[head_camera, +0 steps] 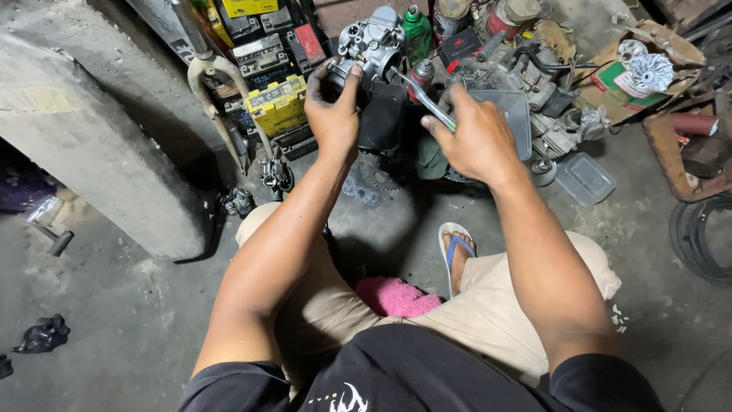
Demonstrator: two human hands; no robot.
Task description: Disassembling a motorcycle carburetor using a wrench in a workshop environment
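Rough concrete floor [137,320], ribbed metal carburetor [371,42], slim steel wrench [423,95].

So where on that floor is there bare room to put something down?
Bare concrete floor lies lower left, bordered by the concrete pillar, the black rag and the person's leg. A smaller patch lies right of the clear plastic lid, before the coiled cable. Around the carburetor, both hands and the batteries it is crowded.

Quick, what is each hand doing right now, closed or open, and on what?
Left hand: closed on the metal carburetor.
Right hand: closed on a silver wrench, which reaches to the carburetor.
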